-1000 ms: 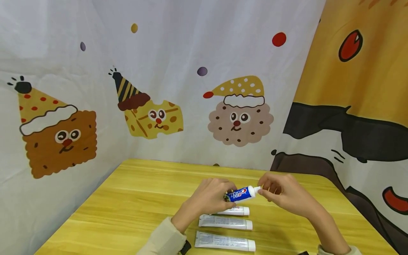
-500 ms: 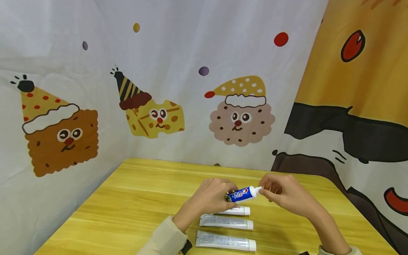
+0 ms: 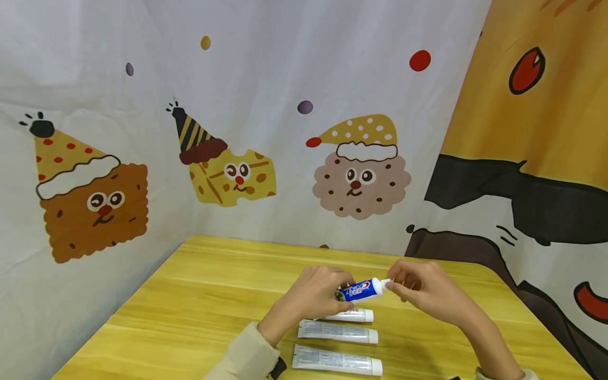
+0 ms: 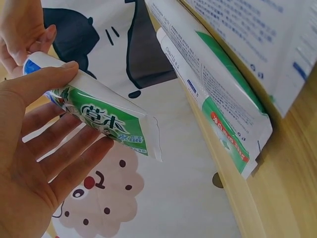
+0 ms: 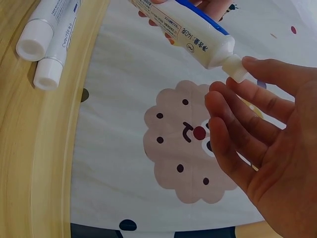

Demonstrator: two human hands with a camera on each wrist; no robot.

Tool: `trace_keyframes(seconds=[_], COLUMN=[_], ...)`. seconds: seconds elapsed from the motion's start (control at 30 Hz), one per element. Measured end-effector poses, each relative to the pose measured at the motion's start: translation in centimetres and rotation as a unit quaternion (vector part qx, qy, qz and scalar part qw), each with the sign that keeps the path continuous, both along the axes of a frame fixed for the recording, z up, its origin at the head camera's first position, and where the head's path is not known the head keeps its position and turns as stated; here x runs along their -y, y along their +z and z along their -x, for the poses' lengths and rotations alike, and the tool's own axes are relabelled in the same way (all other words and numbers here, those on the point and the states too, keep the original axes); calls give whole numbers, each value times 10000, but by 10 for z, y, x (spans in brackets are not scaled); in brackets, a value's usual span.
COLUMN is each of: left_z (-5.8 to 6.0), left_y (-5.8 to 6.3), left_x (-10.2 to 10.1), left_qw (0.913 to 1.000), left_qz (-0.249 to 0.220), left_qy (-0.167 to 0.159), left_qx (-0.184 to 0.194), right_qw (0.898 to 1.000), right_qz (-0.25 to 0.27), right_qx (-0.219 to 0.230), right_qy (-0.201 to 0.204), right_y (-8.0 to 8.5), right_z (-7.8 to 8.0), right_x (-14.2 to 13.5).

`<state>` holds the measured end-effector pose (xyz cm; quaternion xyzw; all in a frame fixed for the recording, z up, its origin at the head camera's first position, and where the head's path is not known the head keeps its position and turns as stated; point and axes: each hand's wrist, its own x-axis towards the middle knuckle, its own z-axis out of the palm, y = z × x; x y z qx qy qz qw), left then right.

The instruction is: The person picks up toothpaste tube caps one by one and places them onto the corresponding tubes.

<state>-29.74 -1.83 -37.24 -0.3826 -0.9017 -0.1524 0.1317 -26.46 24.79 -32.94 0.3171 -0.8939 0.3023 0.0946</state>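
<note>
My left hand [image 3: 313,293] holds a blue, green and white toothpaste tube [image 3: 359,291] above the table, its narrow end pointing right. In the left wrist view, the thumb lies over the tube [image 4: 101,111] and the fingers support it from the other side. With thumb and index finger, my right hand [image 3: 429,290] pinches the small white cap [image 5: 234,68] at the tube's tip. Whether the cap is loose from the neck I cannot tell. Below the left hand lies a white toothpaste tube [image 3: 353,315], partly hidden by that hand.
Two more white toothpaste tubes, a middle one [image 3: 337,331] and a near one [image 3: 337,360], lie in a row with caps to the right. They rest on a yellow wood-grain table [image 3: 190,306]. A cartoon-printed curtain [image 3: 285,63] hangs behind.
Both hands keep nearly the same pose on the tube and its cap. The whole view has shifted very slightly.
</note>
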Motion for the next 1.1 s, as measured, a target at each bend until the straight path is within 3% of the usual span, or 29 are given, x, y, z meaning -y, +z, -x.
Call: trace_keyframes(seconds=[0.3,0.57,1.1], left_z=[-1,-1,0], left_y=[1,2,-1], left_x=[2,3,1], left_qw=[10000,9999,10000], left_qz=[-56,-94,-53], left_qy=[-45,-45,-43], left_qx=[-36,-9,-71], right_qw=[9997,9997,9993], right_qz=[9,34,16], right_qx=[-214,-180,-366], right_qy=[137,-183,-26], right_y=[-1,1,-1], right_z=[1,-1,1], right_x=[1,1,-2])
